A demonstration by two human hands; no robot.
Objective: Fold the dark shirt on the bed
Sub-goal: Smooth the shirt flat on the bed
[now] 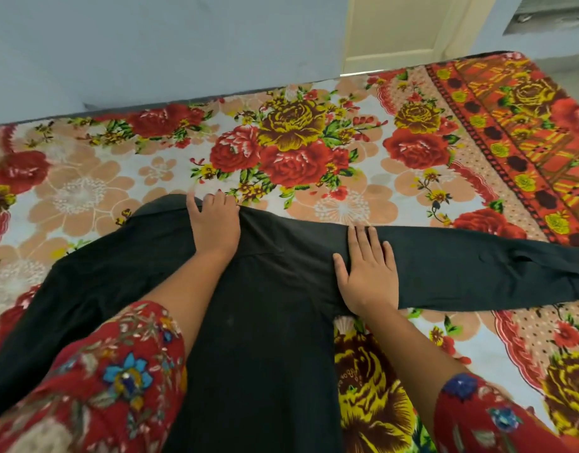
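From the head camera, the dark shirt (265, 305) lies spread flat on the bed (314, 152), over its floral sheet, one long sleeve (477, 269) stretched out to the right. The left hand (216, 223) presses flat at the shirt's far edge near the collar, fingers curled over the fabric edge. The right hand (370, 273) lies open, palm down, fingers spread, where the sleeve meets the body.

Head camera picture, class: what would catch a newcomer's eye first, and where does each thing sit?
First the bedsheet, loud with red and yellow roses, filling the frame under a pale wall. Next the dark shirt spread in the lower middle, one sleeve stretched out to the right edge. Both hands lie flat on it: the left hand near the collar, the right hand at the sleeve's base.
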